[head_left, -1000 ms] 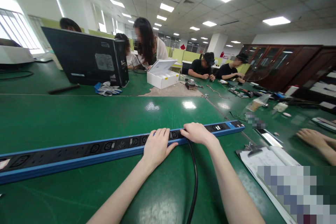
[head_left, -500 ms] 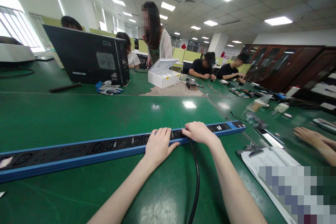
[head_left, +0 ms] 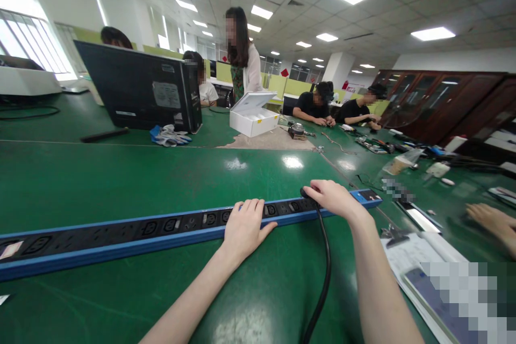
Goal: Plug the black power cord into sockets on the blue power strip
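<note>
A long blue power strip (head_left: 161, 236) with a row of black sockets lies slantwise across the green table. My left hand (head_left: 245, 223) is wrapped over the strip near its middle, fingers on the far edge and thumb on the near side. Further right, my right hand (head_left: 330, 196) grips a black plug (head_left: 305, 192) at the strip, near its right end. From under that hand a thick black cable (head_left: 327, 269) runs down toward me. Whether the plug sits in a socket is hidden by the fingers.
Beyond the strip are a black computer case (head_left: 137, 86), gloves (head_left: 170, 136) and an open white box (head_left: 253, 121). On the right lie a clipboard (head_left: 407, 252) and another person's hand (head_left: 489, 217). Several people are around the table's far side.
My right hand has moved right along the strip with the plug and cable, uncovering sockets beside my left hand. My left hand has stayed on the strip. The view has shifted slightly.
</note>
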`<action>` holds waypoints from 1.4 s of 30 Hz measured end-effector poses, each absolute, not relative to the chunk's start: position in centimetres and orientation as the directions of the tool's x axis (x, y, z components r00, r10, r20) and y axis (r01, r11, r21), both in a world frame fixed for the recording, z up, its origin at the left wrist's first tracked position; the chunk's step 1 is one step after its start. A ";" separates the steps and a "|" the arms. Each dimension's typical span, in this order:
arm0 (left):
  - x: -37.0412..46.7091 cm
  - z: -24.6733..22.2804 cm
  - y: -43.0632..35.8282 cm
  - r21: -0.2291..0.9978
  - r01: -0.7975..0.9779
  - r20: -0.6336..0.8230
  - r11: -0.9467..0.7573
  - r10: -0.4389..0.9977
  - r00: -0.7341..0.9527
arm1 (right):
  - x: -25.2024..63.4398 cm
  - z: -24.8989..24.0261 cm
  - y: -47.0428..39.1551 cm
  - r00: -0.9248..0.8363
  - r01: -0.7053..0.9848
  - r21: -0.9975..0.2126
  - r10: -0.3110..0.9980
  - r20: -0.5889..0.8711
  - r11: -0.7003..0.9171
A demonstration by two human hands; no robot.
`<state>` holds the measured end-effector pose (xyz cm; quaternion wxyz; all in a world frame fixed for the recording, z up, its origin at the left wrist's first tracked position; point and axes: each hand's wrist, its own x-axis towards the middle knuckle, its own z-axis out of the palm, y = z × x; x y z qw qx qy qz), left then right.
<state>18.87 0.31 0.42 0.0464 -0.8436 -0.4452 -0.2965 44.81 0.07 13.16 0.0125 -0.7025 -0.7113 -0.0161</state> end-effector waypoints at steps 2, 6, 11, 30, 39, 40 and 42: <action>18.8 0.2 0.4 0.189 0.775 0.542 -0.602 0.723 0.429 | 45.7 13.6 -0.6 0.021 0.999 -0.042 0.996 0.087 -0.017; 18.9 0.2 0.5 0.237 0.756 0.551 -0.610 0.726 0.412 | 45.9 14.0 -1.3 -0.019 0.963 -0.265 0.995 0.095 0.044; 21.3 2.0 -2.2 0.512 0.587 0.561 -0.627 0.762 0.325 | 43.5 13.7 -1.1 -0.058 0.849 -0.522 0.997 0.059 0.080; 19.3 10.9 -3.1 0.991 -0.134 0.054 -0.003 0.925 0.377 | 45.3 16.3 -3.5 -0.352 0.732 -0.606 0.934 0.056 0.312; 17.9 11.8 -2.7 0.990 -0.122 -0.014 0.076 0.895 0.445 | 43.5 18.7 -4.7 -0.118 0.880 -0.363 0.882 0.457 0.306; 18.5 11.2 -3.2 0.985 -0.119 -0.046 0.121 0.866 0.497 | 43.7 18.7 -4.7 -0.080 0.898 -0.339 0.861 0.502 0.280; 20.0 9.6 -4.6 0.963 -0.094 -0.126 0.251 0.732 0.669 | 44.4 18.7 -4.7 -0.026 0.919 -0.299 0.794 0.607 0.258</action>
